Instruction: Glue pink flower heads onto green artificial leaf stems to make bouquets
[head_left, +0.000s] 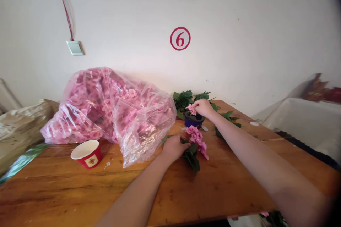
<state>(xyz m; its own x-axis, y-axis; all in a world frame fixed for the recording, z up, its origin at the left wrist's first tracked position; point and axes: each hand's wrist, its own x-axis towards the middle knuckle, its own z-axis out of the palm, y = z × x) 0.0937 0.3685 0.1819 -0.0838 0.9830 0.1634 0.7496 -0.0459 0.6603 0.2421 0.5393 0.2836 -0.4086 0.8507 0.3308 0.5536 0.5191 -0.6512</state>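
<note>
In my left hand (174, 147) is an artificial flower stem, its fingers closed round it. Pink blossoms (195, 135) and green leaves (192, 158) stick out to the right of that hand, low over the wooden table (128, 191). My right hand (204, 108) pinches a small pink flower (191, 109) just over a dark blue pot (194, 122). Whether the flower touches what is inside the pot I cannot tell. Green leaf sprays (183, 99) lie behind the pot, and more leaves (228, 115) lie under and beside my right forearm.
A big clear plastic bag (106, 104) full of pink flowers fills the back left. A red paper cup (86, 153) stands before it. Beyond the table's right edge is a white-lined container (301, 120); a brown sack (23, 127) is at far left. The wall stands close behind.
</note>
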